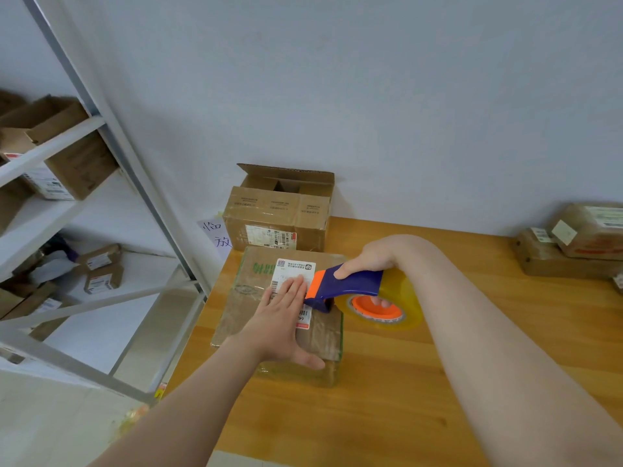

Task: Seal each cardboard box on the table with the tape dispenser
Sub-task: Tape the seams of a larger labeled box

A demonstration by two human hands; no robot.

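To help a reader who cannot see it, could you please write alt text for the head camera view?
A person's left hand presses flat on a taped cardboard box on a wooden table, while the right hand grips a blue and orange tape dispenser at the box's right edge. An open-topped box stands behind it.

Single view: head-worn, wide-angle. Looks forward and down from above near edge of table [387, 382], facing wall [371, 96] behind it. Close range: both forearms enter from bottom edge. Left hand [279, 318] and right hand [374, 254] with dispenser [350, 283] sit near frame centre, over box [242, 298]. Table fills lower right. Its far left corner, with second box [269, 210], lies just above centre. Shelving [113, 139] crosses left side, uprights tilted in frame. Wall takes upper half. Parcels [580, 237] cut off at right edge.
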